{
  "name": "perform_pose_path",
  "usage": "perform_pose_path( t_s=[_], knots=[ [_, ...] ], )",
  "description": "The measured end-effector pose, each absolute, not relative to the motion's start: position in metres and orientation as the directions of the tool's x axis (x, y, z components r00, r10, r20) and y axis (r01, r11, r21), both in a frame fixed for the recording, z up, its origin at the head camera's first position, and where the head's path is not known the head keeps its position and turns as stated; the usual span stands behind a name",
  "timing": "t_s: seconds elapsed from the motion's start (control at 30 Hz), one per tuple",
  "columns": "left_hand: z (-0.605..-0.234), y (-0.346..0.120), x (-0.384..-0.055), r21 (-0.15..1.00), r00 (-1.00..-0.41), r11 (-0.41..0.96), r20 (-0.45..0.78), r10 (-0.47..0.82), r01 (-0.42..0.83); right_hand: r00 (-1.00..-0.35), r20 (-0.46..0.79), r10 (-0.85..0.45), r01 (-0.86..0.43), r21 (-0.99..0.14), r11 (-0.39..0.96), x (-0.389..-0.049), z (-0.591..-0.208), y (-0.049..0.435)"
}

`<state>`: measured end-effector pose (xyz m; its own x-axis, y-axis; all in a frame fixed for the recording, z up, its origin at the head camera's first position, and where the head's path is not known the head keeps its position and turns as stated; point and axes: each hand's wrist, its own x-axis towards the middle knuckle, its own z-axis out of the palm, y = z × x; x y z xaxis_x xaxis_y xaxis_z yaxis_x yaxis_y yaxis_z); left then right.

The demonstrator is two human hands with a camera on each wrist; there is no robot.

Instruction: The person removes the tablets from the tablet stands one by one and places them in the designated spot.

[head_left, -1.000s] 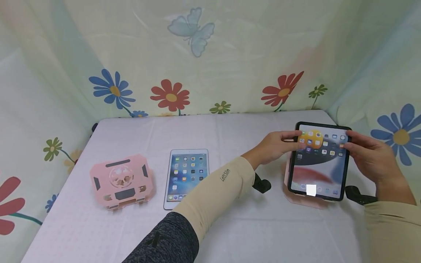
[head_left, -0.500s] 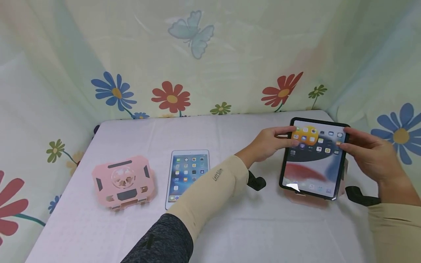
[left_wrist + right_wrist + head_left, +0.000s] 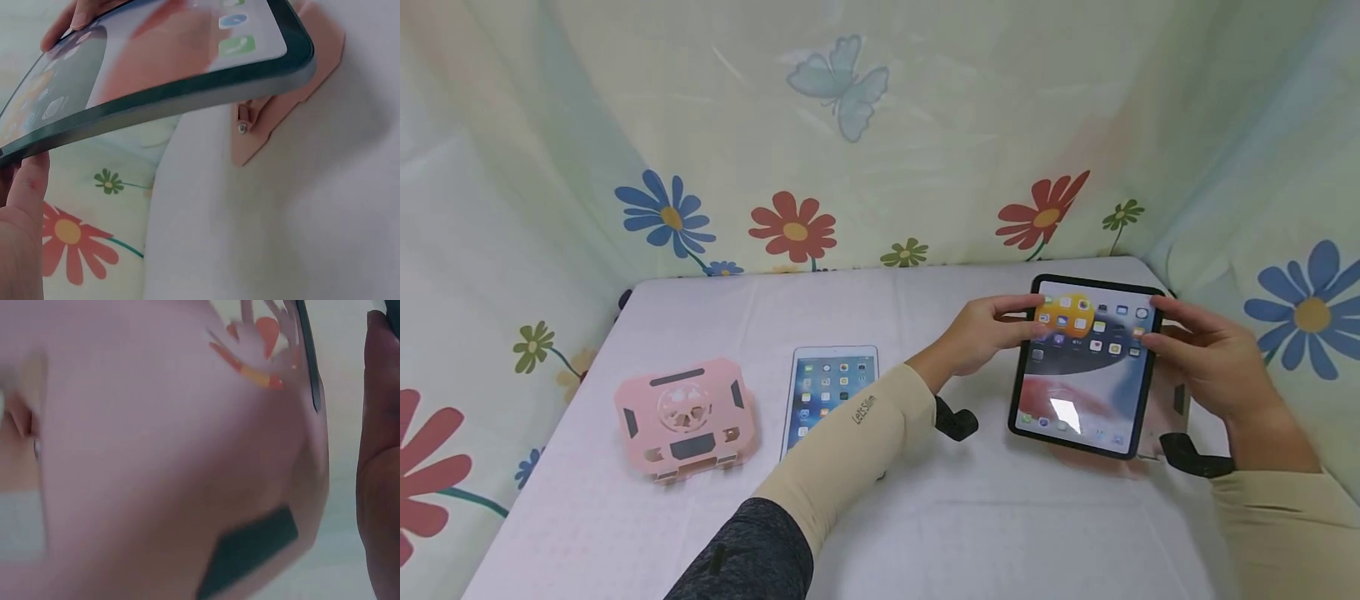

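A black-edged tablet (image 3: pixel 1086 367) with a lit screen of app icons is held at its upper sides by both hands. My left hand (image 3: pixel 981 337) pinches its left edge, and my right hand (image 3: pixel 1213 358) pinches the right edge. Behind the tablet, a pink stand (image 3: pixel 1167 404) shows at the right, mostly hidden. In the left wrist view, the tablet's side (image 3: pixel 162 103) appears raised over the tabletop, with the pink stand (image 3: pixel 294 100) beyond. The right wrist view is filled by the stand's pink panel (image 3: pixel 156 425), with part of my right hand (image 3: pixel 381 456) beside it.
A white tablet (image 3: pixel 831 379) lies screen up in the middle of the white-covered table (image 3: pixel 1000 533), partly behind my left forearm. Another pink stand (image 3: pixel 681 417) is at the left. A flowered curtain (image 3: pixel 955 150) closes the back and sides.
Both hands have carried the tablet leftward from in front of the right pink stand, uncovering more of that stand's right side. The left stand and white tablet stay where they were.
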<state>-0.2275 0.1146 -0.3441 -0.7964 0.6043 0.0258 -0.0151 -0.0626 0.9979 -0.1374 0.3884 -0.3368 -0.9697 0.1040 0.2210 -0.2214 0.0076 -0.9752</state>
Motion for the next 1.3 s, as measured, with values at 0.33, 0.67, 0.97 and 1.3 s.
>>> perform_pose_path(
  t_s=[0.33, 0.67, 0.97, 1.3],
  knots=[
    [-0.353, 0.091, -0.228, 0.991, -0.804, -0.134, 0.078, 0.589, -0.002, -0.977, 0.201, 0.069, -0.198, -0.979, 0.054, -0.142, -0.338, 0.364],
    [-0.36, 0.069, -0.227, 0.991, -0.827, -0.135, 0.076, 0.556, 0.001, -0.969, 0.248, 0.016, -0.246, -0.967, 0.066, -0.151, -0.345, 0.344],
    [-0.359, 0.043, -0.224, 0.992, -0.855, -0.124, 0.064, 0.515, -0.001, -0.969, 0.248, 0.004, -0.24, -0.943, 0.23, -0.155, -0.34, 0.321],
    [-0.362, 0.016, -0.226, 0.995, -0.89, -0.101, 0.053, 0.453, 0.008, -0.977, 0.212, -0.026, -0.214, -0.962, 0.169, -0.164, -0.339, 0.292]
  ],
)
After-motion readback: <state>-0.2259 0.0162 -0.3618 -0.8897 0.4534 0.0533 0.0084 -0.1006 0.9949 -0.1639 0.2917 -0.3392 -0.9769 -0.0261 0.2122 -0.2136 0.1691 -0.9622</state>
